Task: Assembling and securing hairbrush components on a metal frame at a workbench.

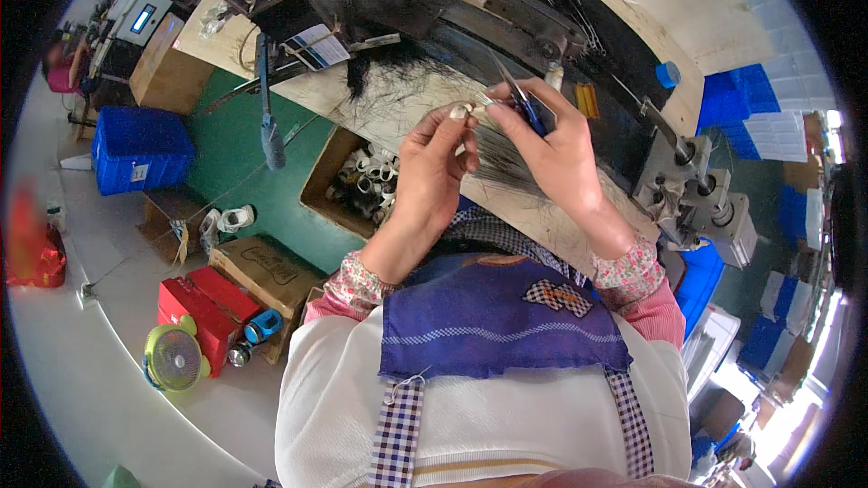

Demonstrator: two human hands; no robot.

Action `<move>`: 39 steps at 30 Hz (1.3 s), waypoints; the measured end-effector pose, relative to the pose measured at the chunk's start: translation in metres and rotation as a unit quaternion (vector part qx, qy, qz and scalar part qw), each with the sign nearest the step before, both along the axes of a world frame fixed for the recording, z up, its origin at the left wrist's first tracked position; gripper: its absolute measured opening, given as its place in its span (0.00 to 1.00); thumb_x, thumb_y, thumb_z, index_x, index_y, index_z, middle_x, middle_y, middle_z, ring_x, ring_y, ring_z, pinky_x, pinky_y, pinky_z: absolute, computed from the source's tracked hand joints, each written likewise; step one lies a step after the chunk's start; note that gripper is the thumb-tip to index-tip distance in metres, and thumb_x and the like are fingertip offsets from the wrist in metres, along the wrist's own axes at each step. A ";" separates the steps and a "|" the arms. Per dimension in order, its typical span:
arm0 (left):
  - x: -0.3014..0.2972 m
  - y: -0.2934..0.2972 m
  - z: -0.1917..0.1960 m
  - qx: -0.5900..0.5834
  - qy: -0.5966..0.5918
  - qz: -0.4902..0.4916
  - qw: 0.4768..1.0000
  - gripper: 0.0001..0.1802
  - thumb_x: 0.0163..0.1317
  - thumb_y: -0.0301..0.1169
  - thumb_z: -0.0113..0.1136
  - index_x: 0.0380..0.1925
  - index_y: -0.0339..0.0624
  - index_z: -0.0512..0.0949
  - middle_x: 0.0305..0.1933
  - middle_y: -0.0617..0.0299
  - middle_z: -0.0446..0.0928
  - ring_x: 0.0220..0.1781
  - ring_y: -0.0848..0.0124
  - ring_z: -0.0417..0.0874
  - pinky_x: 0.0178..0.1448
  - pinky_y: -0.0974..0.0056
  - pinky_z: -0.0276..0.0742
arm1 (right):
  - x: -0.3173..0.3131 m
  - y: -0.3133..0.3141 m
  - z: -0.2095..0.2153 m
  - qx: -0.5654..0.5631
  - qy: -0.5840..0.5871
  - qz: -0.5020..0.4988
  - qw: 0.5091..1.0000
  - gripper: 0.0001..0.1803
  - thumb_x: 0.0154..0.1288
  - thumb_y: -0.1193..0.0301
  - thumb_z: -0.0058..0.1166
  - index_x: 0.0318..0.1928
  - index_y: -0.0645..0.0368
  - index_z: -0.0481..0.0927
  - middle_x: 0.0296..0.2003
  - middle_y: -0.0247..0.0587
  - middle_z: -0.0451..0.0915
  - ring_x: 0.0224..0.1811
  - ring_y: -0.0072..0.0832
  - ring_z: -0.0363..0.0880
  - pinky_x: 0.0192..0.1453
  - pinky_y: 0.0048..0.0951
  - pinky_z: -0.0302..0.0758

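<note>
My two hands meet over the pale worktop. My left hand [432, 158] is closed, its thumb and fingers pinching a small whitish piece [479, 105] too small to name. The fingertips of my right hand [559, 145] come against that piece from the other side. Held within the right hand is a pointed metal tool with a dark blue handle [527, 111], its tip slanting away from me; its exact kind is unclear. Beneath the hands lies a bundle of dark hair-like strands [506, 158], and a looser dark tuft [398, 72] spreads farther left.
A dark metal machine bar [452, 0] runs along the far side. An open carton [327, 183] of white ring-like parts stands left below the worktop. To the right are a metal clamp-like machine [692, 176], a blue tape roll [668, 75] and a yellow block [588, 101].
</note>
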State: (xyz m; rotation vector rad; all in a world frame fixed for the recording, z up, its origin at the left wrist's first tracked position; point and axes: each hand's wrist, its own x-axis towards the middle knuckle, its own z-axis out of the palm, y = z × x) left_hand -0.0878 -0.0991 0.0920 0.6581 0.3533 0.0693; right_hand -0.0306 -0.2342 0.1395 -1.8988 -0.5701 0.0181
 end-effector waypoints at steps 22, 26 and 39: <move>0.010 0.042 -0.029 0.061 -0.064 0.076 0.993 0.10 0.65 0.29 0.56 0.42 0.33 0.76 0.32 0.63 0.77 0.26 0.80 0.73 0.27 0.74 0.71 | 0.020 0.075 -0.010 -0.058 0.038 0.082 0.994 0.12 0.63 0.77 0.54 0.47 0.64 0.73 0.39 0.43 0.80 0.40 0.28 0.79 0.45 0.27 0.75; 0.011 0.046 -0.028 0.074 -0.075 0.091 0.990 0.10 0.65 0.28 0.56 0.42 0.33 0.75 0.33 0.62 0.77 0.26 0.79 0.73 0.27 0.74 0.71 | 0.023 0.079 -0.004 -0.062 0.099 0.075 0.990 0.14 0.62 0.76 0.55 0.48 0.66 0.73 0.39 0.43 0.81 0.39 0.26 0.79 0.47 0.26 0.74; 0.010 0.055 -0.032 0.097 -0.071 0.076 0.990 0.09 0.64 0.28 0.56 0.41 0.35 0.76 0.34 0.61 0.78 0.28 0.78 0.74 0.31 0.72 0.72 | 0.033 0.088 0.000 -0.090 0.104 0.094 0.986 0.14 0.61 0.75 0.54 0.48 0.65 0.74 0.39 0.45 0.81 0.41 0.28 0.81 0.48 0.28 0.74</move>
